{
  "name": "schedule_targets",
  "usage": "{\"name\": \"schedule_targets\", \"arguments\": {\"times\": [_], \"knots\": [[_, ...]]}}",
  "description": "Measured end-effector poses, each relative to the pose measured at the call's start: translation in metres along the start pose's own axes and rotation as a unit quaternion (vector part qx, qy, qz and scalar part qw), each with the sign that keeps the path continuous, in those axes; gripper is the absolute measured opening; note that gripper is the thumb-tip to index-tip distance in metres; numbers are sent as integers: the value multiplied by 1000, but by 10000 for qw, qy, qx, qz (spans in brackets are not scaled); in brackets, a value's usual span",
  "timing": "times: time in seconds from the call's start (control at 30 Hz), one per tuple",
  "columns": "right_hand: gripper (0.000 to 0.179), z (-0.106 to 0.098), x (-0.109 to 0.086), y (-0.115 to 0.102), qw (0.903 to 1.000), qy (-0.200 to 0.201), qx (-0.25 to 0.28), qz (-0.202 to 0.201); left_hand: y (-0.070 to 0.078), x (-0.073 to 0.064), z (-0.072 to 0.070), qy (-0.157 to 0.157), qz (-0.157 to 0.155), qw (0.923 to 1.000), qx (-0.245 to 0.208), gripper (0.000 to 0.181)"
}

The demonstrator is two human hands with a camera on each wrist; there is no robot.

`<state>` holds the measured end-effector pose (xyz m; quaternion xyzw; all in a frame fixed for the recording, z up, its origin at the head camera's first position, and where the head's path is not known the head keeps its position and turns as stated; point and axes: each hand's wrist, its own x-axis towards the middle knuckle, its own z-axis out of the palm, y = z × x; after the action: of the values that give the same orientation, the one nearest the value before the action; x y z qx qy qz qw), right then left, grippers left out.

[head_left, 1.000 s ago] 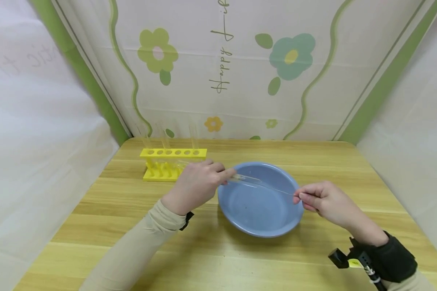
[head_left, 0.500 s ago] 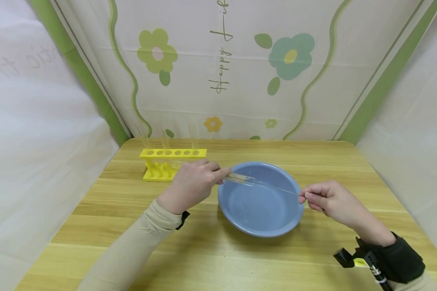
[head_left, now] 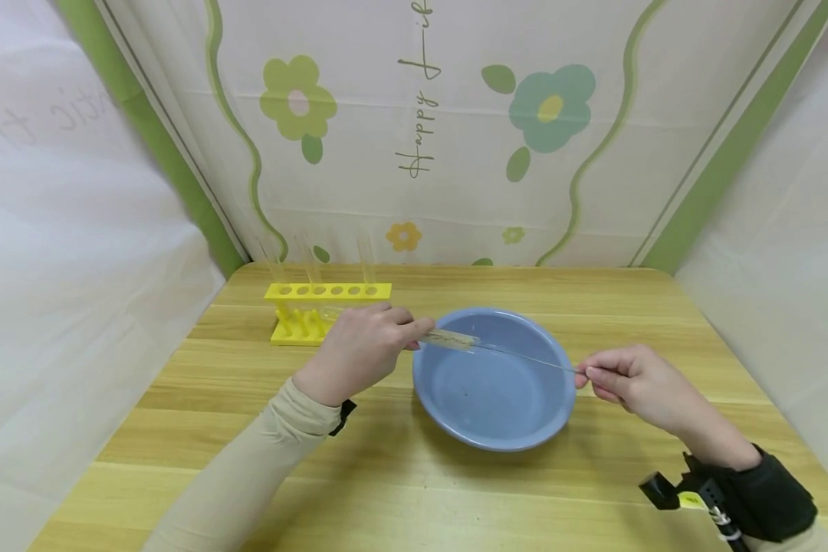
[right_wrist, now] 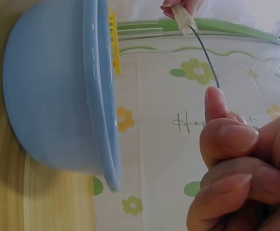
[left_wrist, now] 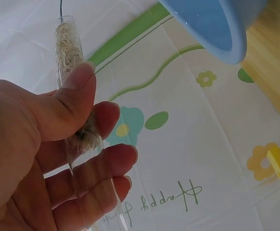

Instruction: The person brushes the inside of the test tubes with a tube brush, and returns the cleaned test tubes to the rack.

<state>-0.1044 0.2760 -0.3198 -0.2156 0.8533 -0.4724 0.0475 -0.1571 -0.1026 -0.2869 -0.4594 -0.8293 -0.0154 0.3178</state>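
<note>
A clear glass test tube lies tilted in my left hand, thumb on one side and fingers curled round the other. Inside it sit the pale bristles of a test tube brush, reaching up to the tube's mouth. The brush's thin twisted wire runs out of the mouth to my right hand, which pinches its end between thumb and fingers. Both hands are raised, with the tube's mouth and the wire over a round blue basin. The tube's closed end is partly hidden behind my left hand.
Behind my left hand, a yellow test tube rack stands at the table's back left. It holds 3 upright glass tubes, one of them a test tube at its right end. A patterned curtain closes off the wooden table behind.
My right hand has moved right, drawing the wire further out. The bristles now show nearer the tube's mouth. My left hand has shifted slightly left with the tube.
</note>
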Motion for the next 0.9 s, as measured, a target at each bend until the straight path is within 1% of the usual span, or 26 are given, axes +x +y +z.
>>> {"name": "schedule_targets", "arguments": {"times": [0.3, 0.7, 0.9], "knots": [[19, -2, -3, 5, 9999, 81, -17, -115, 0, 1, -1, 2, 12, 10000, -46, 30], [22, -5, -9, 9, 9996, 144, -167, -178, 0, 1, -2, -41, 39, 10000, -47, 29], [22, -6, -12, 11, 9992, 214, -221, -237, 3, 2, -2, -43, 68, 10000, -39, 29]]}}
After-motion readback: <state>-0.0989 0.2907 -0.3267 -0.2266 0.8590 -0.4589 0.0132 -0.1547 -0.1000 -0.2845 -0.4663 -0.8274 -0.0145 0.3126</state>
